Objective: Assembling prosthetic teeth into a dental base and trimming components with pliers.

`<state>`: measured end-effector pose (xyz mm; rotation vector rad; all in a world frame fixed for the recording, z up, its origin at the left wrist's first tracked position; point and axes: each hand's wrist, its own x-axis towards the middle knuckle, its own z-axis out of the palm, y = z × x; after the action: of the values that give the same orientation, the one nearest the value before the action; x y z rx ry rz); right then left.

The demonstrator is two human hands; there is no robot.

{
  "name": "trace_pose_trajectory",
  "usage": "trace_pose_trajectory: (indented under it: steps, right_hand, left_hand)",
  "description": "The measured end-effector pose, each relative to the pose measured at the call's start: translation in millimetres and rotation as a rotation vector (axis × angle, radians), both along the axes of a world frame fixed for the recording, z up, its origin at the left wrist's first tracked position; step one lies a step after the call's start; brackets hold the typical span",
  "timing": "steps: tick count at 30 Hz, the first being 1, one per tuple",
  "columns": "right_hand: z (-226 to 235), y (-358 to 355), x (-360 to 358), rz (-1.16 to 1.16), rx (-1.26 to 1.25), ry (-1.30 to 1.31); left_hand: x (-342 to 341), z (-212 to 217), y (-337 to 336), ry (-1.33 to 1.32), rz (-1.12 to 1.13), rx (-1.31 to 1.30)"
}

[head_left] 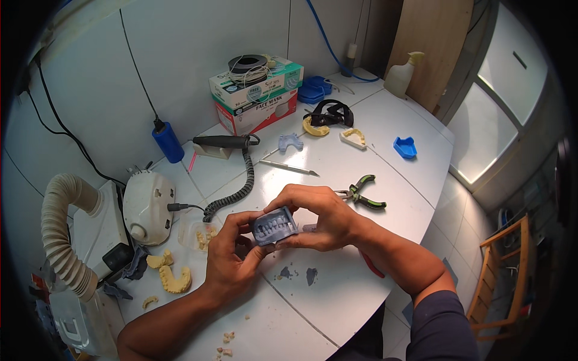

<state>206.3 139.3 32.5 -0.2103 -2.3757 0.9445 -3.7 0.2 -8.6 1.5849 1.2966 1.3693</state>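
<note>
Grey block [275, 236] lined with tooth shapes [272, 228]; left hand [232, 253] and right hand [323, 218] grip it, fingers curled; inward of tabletop [349, 289]'s right edge.

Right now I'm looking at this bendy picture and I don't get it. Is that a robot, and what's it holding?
There's no robot here: those are a person's own bare left hand and right hand. The only picture comes from a camera worn on their head, looking down; its wide lens bends straight edges. Both hands hold a small grey block with a row of tooth shapes. On the white table lie pliers with black-and-green handles, a thin knife-like tool, a yellowish horseshoe-shaped model and a blue tray.
</note>
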Motion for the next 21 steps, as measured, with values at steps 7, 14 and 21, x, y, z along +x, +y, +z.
trace_pose_trajectory:
  steps: [7, 14, 21]
  right_hand:
    - [-5, -8, -5, 0.034, -0.025, 0.086]
    - [-1, -7, -4, 0.056, -0.027, 0.109]
    - [7, -8, -1, 0.065, 0.009, 0.106]
  left_hand:
    - [-1, -9, 5, 0.145, -0.018, 0.104]
    - [-3, -10, 2, 0.081, -0.027, 0.069]
    - [-1, 2, -4, 0.114, -0.112, 0.012]
